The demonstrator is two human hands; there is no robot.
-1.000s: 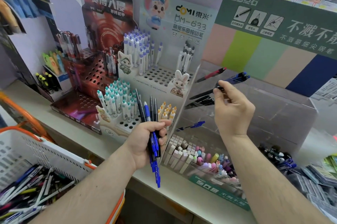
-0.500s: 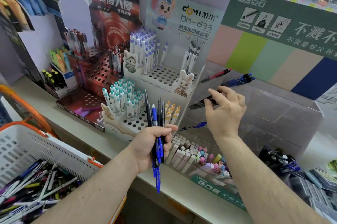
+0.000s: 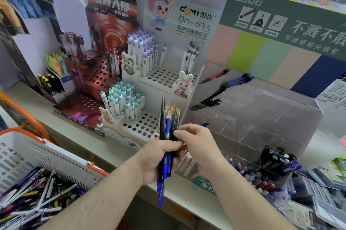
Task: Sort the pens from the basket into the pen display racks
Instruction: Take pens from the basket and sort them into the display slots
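My left hand (image 3: 154, 156) grips a bunch of blue and black pens (image 3: 167, 123) upright in front of the white tiered rack (image 3: 159, 78). My right hand (image 3: 199, 147) is against the bunch from the right, its fingertips pinching one dark pen near the top of my left fist. The clear acrylic rack (image 3: 258, 117) at right holds black pens (image 3: 211, 101), blue pens (image 3: 237, 79) and a red pen (image 3: 215, 75) lying slanted in its slots. The white basket (image 3: 56, 152) at lower left is full of mixed loose pens (image 3: 33, 199).
A dark red perforated rack (image 3: 89, 74) stands left of the white one, with highlighters (image 3: 49, 82) further left. Trays of erasers and small pens (image 3: 250, 175) sit below the acrylic rack. Packaged stationery (image 3: 322, 188) lies at far right. The shelf edge (image 3: 187, 199) runs under my hands.
My right hand has left the black pens in the acrylic rack and come down and left to the bunch in my left hand, where it now pinches a pen.
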